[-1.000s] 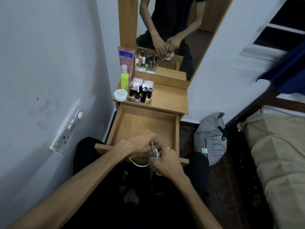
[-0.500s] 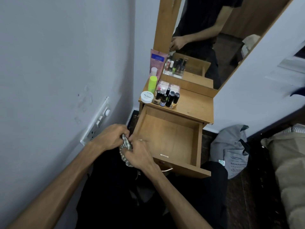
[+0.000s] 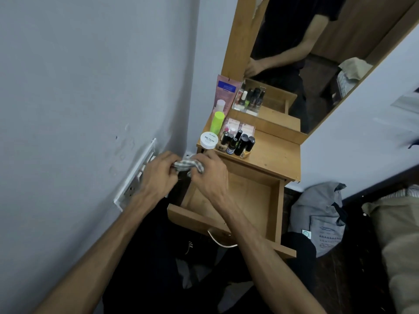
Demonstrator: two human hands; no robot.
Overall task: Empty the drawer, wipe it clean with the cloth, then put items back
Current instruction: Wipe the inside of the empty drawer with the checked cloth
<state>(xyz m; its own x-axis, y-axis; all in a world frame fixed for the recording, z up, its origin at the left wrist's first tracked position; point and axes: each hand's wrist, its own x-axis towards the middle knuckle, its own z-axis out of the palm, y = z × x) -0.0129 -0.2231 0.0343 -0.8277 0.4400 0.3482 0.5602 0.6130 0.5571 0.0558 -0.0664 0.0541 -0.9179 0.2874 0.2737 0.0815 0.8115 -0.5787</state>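
Observation:
The wooden drawer [image 3: 277, 211] is pulled out and its visible bottom is bare. Both hands hold a checked cloth [image 3: 188, 164] bunched between them, above the drawer's far left corner. My left hand [image 3: 158, 175] grips its left end and my right hand [image 3: 209, 175] grips its right end. On the dresser top [image 3: 276, 157] stand a white nail polish jar [image 3: 209, 140], a green bottle [image 3: 217, 121], a pink tube [image 3: 226, 91] and several dark small bottles [image 3: 240, 143].
A white switch plate [image 3: 136, 177] sits on the wall just left of my left hand. A mirror [image 3: 317, 53] rises behind the dresser. A grey bag [image 3: 319, 214] lies on the floor to the right, and a bed [image 3: 399, 241] beyond it.
Both hands have carried the cloth from the drawer's front edge to its far left corner. The view has swung left and closer.

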